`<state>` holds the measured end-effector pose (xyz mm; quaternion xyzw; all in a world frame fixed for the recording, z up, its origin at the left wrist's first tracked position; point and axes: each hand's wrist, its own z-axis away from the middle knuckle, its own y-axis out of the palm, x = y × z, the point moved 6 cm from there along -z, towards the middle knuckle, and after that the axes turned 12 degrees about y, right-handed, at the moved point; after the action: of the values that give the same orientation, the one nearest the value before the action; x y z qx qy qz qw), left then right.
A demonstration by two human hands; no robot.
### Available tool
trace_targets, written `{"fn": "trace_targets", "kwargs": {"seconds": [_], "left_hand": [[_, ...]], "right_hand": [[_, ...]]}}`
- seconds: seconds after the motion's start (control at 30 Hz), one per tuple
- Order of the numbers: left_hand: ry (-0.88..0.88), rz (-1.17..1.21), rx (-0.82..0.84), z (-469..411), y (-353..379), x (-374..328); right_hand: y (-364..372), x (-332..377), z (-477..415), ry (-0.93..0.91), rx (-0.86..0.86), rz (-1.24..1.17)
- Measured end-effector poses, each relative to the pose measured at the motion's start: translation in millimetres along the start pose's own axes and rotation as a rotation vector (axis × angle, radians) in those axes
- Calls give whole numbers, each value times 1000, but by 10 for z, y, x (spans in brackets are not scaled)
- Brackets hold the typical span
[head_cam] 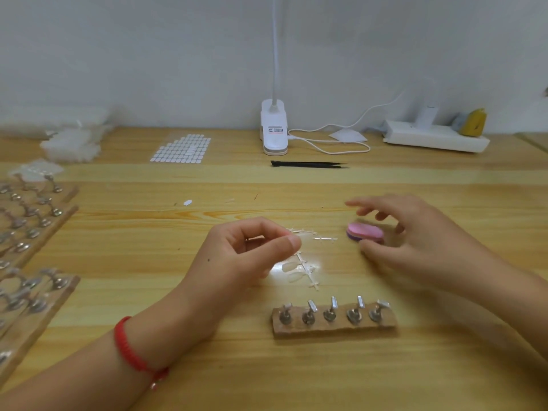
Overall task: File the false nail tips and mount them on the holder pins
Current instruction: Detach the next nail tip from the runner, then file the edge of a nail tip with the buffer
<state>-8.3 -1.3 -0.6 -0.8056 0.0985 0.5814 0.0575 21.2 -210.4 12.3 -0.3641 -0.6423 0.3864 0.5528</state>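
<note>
Nearest on the tabletop (pixel 267 375) stands the wooden holder (pixel 335 329) with its five metal pins (pixel 330 311), and just beyond it clear false nail tips (pixel 292 271) lie on their sprue. Behind these the left grip (pixel 246 256) is closed, thumb and forefinger pinching what looks like one clear tip (pixel 256 239). The blurred right grip (pixel 415 241) is spread loose over the pink file block (pixel 365 233), with black tweezers (pixel 308 164) farther back.

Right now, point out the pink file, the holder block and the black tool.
pink file (pixel 366 232), head view, pink top face.
holder block (pixel 335 330), head view, wooden front edge.
black tool (pixel 308 164), head view, mid-length.
</note>
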Motion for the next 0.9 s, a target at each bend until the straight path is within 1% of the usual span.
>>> {"fn": "trace_targets", "kwargs": {"seconds": [0.03, 0.07, 0.1, 0.13, 0.17, 0.2, 0.23, 0.3, 0.47, 0.67, 0.9], "left_hand": [[-2, -5, 4, -2, 3, 4], [-5, -9, 7, -1, 7, 5], [-8, -12, 10, -1, 8, 9], [-11, -17, 12, -3, 7, 14], [-16, -23, 12, -1, 2, 22], [-22, -27, 12, 1, -1, 30], [-26, -27, 10, 3, -3, 34], [-27, -21, -1, 4, -8, 38], [-24, -36, -14, -4, 2, 39], [-18, -81, -4, -1, 17, 71], [-22, -114, -20, -3, 11, 72]], "right_hand": [[20, 21, 5, -31, -32, -18], [17, 27, 6, -30, -65, -93], [2, 21, 4, 7, -63, -248], [-2, 16, 2, 61, -1, -494], [21, 38, 10, 106, 119, -778], [73, 84, 32, 140, 254, -1009], [125, 134, 60, 157, 348, -1138], [227, 229, 111, 171, 435, -1199], [423, 322, 186, 235, 515, -1259], [437, 348, 216, 198, 466, -1186], [435, 364, 224, 164, 488, -1202]]}}
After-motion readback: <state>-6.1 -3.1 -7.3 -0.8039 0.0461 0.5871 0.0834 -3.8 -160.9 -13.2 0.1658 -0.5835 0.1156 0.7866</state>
